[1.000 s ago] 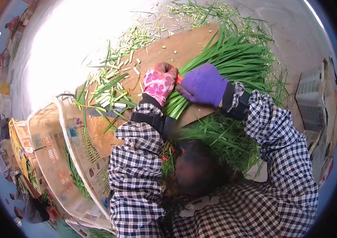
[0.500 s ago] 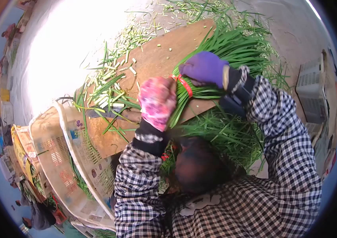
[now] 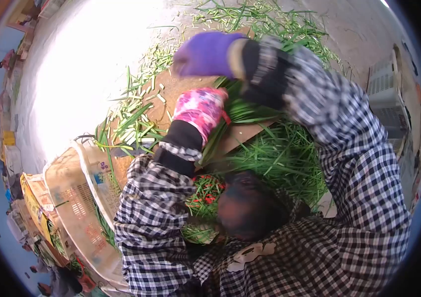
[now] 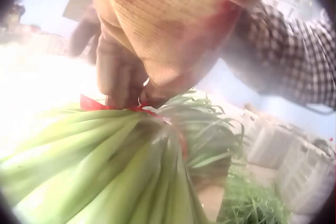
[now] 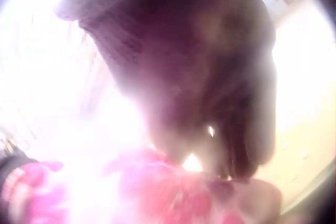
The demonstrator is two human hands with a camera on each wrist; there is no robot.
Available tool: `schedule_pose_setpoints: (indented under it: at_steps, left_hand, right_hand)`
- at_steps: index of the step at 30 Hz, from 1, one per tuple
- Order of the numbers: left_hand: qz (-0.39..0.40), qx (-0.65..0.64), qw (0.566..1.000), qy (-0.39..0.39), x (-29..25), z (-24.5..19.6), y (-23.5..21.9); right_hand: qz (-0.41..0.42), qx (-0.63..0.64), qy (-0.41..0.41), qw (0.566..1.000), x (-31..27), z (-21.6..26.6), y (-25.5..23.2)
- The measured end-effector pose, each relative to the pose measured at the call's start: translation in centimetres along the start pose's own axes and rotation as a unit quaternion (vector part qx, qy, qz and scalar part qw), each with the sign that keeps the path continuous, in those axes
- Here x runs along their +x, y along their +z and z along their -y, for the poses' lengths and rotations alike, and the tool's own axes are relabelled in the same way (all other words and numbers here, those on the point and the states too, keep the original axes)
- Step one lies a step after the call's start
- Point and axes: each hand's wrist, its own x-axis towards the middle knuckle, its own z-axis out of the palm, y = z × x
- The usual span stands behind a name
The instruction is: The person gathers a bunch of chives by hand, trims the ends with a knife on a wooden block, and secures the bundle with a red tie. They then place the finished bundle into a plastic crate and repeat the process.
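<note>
A bunch of garlic chives (image 3: 250, 106) lies on a brown board (image 3: 173, 86), leaves toward the far right and pale stalks toward the person. A red tie (image 4: 94, 104) goes round the stalks. My left hand (image 3: 199, 110), in a pink floral glove, pinches the tie against the bunch with its fingertips, as the left wrist view shows. Above and beyond it is my right hand (image 3: 208, 54), in a purple glove, blurred by motion. Its fingers (image 5: 247, 145) are bunched close over the pink glove in the right wrist view; I cannot tell whether they hold anything.
Cut stalk pieces (image 3: 143, 126) litter the board's left side and the floor beyond. Loose leaves (image 3: 280, 158) are heaped nearer the person, beside several red ties (image 3: 209, 198). A plastic basket (image 3: 79, 200) stands at the left, a pale crate (image 3: 385, 81) at the right.
My right hand has left the leafy side of the bunch and swung up and left, past the left hand. The left hand has shifted slightly and stays at the tie.
</note>
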Motion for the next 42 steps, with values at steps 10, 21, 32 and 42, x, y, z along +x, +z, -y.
schedule_pose_setpoints:
  at_steps: [10,21,32,42]
  left_hand:
    - [0.113,-0.577,0.756,-0.288,-0.2,2.9,-1.3]
    - [-0.105,0.026,0.994,-0.031,-3.9,-1.3,3.1]
    - [-0.037,-0.488,0.856,-0.168,-8.3,-5.2,4.5]
    - [-0.110,-0.948,0.291,-0.075,-9.0,-4.2,0.5]
  right_hand:
    - [0.648,0.273,0.062,0.708,-5.9,-0.6,-2.9]
    - [0.394,0.037,-0.374,0.839,-2.3,-1.0,0.6]
    - [0.418,0.111,-0.402,0.807,-1.5,-7.3,0.7]
    - [0.152,0.106,-0.349,0.919,-2.4,-2.2,-10.4]
